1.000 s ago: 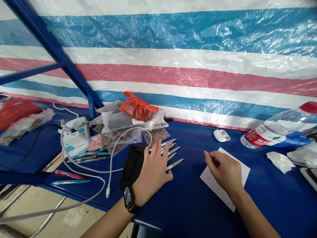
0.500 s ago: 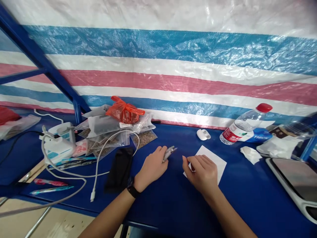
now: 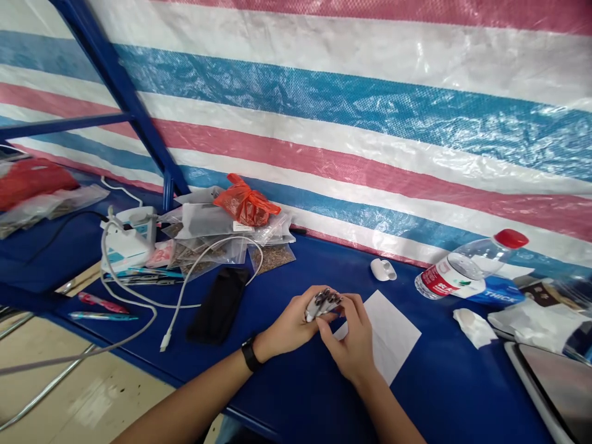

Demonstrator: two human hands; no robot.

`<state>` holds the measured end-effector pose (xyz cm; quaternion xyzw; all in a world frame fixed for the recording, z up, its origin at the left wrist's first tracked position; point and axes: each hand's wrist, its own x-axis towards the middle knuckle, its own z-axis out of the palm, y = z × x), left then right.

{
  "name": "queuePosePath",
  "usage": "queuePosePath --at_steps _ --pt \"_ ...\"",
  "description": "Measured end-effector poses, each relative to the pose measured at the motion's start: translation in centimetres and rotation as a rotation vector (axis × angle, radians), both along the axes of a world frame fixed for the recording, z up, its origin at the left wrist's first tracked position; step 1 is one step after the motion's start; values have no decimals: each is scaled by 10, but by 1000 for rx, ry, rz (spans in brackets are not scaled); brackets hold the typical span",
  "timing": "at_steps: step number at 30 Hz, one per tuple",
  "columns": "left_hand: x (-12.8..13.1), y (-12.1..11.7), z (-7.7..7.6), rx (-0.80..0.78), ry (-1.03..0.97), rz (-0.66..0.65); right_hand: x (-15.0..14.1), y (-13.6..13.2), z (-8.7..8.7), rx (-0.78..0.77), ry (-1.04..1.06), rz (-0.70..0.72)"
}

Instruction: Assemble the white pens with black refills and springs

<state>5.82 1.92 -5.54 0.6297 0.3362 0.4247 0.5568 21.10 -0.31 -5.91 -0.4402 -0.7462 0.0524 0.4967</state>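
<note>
My left hand is closed around a bundle of grey-white pens, their dark ends pointing up and toward me. At the bundle's right side, my right hand has its thumb and curled fingers pressed against the pens. How far its fingers wrap around them is partly hidden. A sheet of white paper lies on the blue table just right of my right hand, partly covered by it. Left of my left wrist rests a black pouch-like item.
A white earbud case, a red-capped bottle, a crumpled tissue and a scale are on the right. Plastic bags, a white cable and loose pens occupy the left.
My hands have come together; the right hand moved left off the paper onto the pens. My left hand turned the pens so their ends face me. The view shifted and tilted.
</note>
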Motion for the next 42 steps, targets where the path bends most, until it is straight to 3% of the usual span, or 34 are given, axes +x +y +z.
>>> queuePosePath --at_steps 4,7,11,18,21,27,29,35,42 --pt "3 -2 -3 -35 112 102 0 1 2 -70 11 -34" --pt "4 -1 -1 -86 151 94 -2 -1 5 -194 99 -6" --pt "4 4 4 -198 29 52 -6 -5 14 -378 281 46" --pt "-10 9 10 -478 -138 -291 -4 -1 14 -609 486 109" --pt "-11 7 9 -559 -201 -355 0 2 9 -651 496 83" --pt "-8 7 8 -541 -217 -472 4 -2 12 -979 603 251" --pt "-8 8 7 -542 -198 -481 5 -3 12 -987 598 273" --pt "-8 8 0 -577 -156 -346 9 2 19 -986 502 307" --pt "-9 6 -1 -587 -187 -412 11 3 23 -983 495 284"
